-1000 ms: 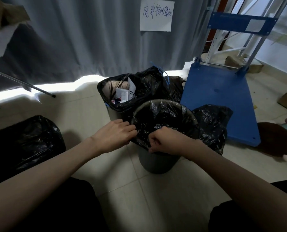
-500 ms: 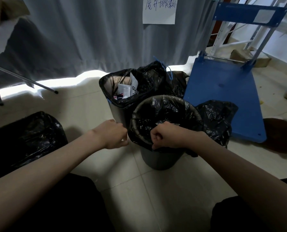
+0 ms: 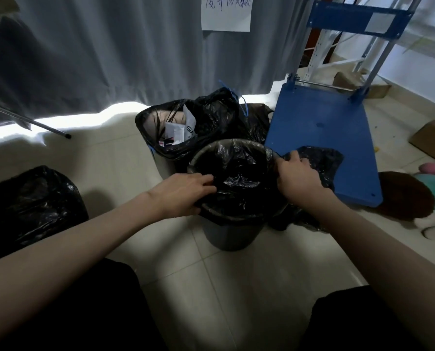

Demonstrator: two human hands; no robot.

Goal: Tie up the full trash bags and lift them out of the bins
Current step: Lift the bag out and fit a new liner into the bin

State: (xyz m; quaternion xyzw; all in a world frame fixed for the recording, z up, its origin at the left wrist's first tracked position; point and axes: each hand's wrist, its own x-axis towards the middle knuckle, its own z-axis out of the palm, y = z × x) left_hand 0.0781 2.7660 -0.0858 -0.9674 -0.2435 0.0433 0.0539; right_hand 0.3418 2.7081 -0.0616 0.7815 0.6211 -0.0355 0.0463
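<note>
A round grey bin (image 3: 230,235) stands on the tiled floor in front of me, lined with a black trash bag (image 3: 239,173). My left hand (image 3: 183,193) grips the bag's edge at the near-left rim. My right hand (image 3: 296,177) holds the bag's plastic at the right rim, fingers curled over it. Behind it a second bin with an open black bag (image 3: 186,127) shows white paper trash inside. A tied black bag (image 3: 236,110) with a blue drawstring leans behind that.
A full black bag (image 3: 31,206) sits at the left. A blue platform cart (image 3: 323,138) lies flat to the right, with black plastic (image 3: 320,160) draped at its edge. Plush toys (image 3: 434,196) and a cardboard box (image 3: 434,138) lie far right. A grey curtain hangs behind.
Both hands have spread apart along the near bin's rim: the left one moved onto the near-left edge, the right one moved from the near edge to the right side.
</note>
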